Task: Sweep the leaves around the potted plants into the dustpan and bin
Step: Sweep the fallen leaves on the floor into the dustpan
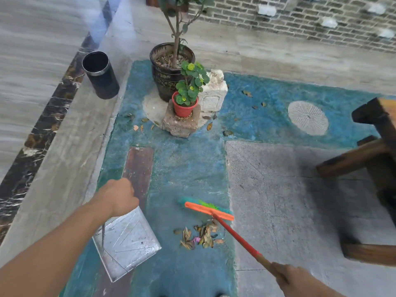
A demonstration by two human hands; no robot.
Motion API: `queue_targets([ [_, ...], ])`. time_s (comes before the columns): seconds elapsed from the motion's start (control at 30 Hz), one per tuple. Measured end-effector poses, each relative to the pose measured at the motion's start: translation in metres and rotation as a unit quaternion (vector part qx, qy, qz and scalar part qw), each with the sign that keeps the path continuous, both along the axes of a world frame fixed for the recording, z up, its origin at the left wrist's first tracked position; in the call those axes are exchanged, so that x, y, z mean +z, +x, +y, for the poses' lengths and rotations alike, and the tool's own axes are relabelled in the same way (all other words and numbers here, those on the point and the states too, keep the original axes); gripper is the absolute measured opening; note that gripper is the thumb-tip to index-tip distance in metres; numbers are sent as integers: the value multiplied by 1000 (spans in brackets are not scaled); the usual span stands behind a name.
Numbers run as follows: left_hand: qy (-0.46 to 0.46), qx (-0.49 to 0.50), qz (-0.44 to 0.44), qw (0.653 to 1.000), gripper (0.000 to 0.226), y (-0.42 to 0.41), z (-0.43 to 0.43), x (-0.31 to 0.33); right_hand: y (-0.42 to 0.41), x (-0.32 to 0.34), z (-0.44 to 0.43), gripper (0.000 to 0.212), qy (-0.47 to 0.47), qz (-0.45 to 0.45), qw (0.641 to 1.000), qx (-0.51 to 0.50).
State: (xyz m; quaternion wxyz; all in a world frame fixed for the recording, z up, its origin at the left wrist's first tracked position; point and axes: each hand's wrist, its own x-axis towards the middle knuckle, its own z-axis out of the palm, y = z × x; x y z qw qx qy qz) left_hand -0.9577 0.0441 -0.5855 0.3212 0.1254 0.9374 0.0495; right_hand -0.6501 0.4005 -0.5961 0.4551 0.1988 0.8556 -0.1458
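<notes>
My left hand (119, 197) grips the upright handle of a metal dustpan (128, 239), which rests on the blue-green floor at the lower left. My right hand (293, 279) holds the red stick of a broom (209, 210); its orange head with green bristles sits just beyond a small pile of dry leaves (200, 234). The pile lies a little to the right of the dustpan's open edge. More loose leaves (139, 126) lie scattered around a red potted plant (184, 103) on a stone block and a big dark pot (167, 78) behind it. A black cylindrical bin (100, 75) stands at the upper left.
A carved white stone (213, 93) stands beside the pots. A dark wooden bench (372, 168) juts in from the right. A round drain cover (308, 117) sits in the floor. A marble step (64, 133) runs along the left, and a brick wall (300, 20) closes the back.
</notes>
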Motion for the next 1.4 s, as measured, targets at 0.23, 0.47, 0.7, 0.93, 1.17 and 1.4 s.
queue_targets([
  [0.23,0,-45,23,999,25,-21,99,28,-43,41,90,16,65,61,986,-143],
  [0.47,25,-51,59,997,25,-50,234,35,-118,37,218,18,65,107,965,-231],
  [0.7,66,-12,113,991,43,-95,378,56,-191,44,351,17,-90,195,867,-449],
  [0.93,150,24,128,980,30,-161,523,93,-258,69,461,26,-137,226,864,-428],
  [1.17,172,-33,128,976,38,-232,633,88,-335,75,523,9,-98,234,890,-379],
  [1.4,203,-63,106,971,43,-347,734,74,-448,48,601,12,-64,212,897,-382],
])
